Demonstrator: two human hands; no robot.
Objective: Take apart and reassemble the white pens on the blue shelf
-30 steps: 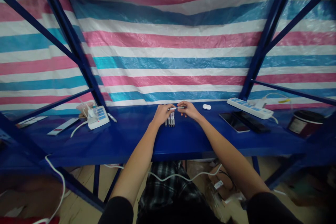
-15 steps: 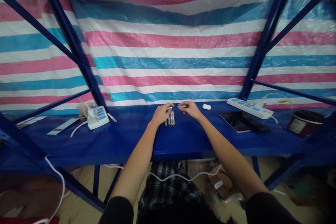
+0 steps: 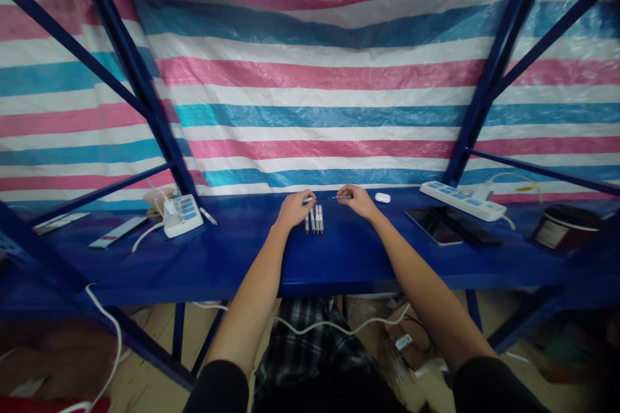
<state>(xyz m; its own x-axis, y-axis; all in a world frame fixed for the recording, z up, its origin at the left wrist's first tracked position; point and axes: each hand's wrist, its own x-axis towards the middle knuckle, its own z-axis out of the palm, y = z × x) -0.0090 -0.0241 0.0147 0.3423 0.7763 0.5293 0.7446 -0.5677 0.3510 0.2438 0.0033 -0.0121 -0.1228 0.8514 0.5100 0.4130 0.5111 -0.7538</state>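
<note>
Several grey-and-white pens [image 3: 317, 219] lie side by side on the blue table [image 3: 242, 258], between my forearms. Just behind and left of them, my left hand [image 3: 294, 208] pinches one end of a slim pen part. My right hand [image 3: 357, 201] grips a grey pen barrel [image 3: 345, 197] with thumb and fingers. A thin dark refill [image 3: 325, 199] spans the space between the two hands. Its exact ends are too small to make out.
A white earbud case [image 3: 382, 198] sits right of my right hand. Further right are two phones [image 3: 433, 226], a power strip [image 3: 462, 201] and a dark jar [image 3: 566, 227]. At left are another power strip [image 3: 183, 215] and a marker [image 3: 208, 216].
My hands have moved slightly apart, the right one to the right with the pen barrel. A longer stretch of the thin refill now shows between them.
</note>
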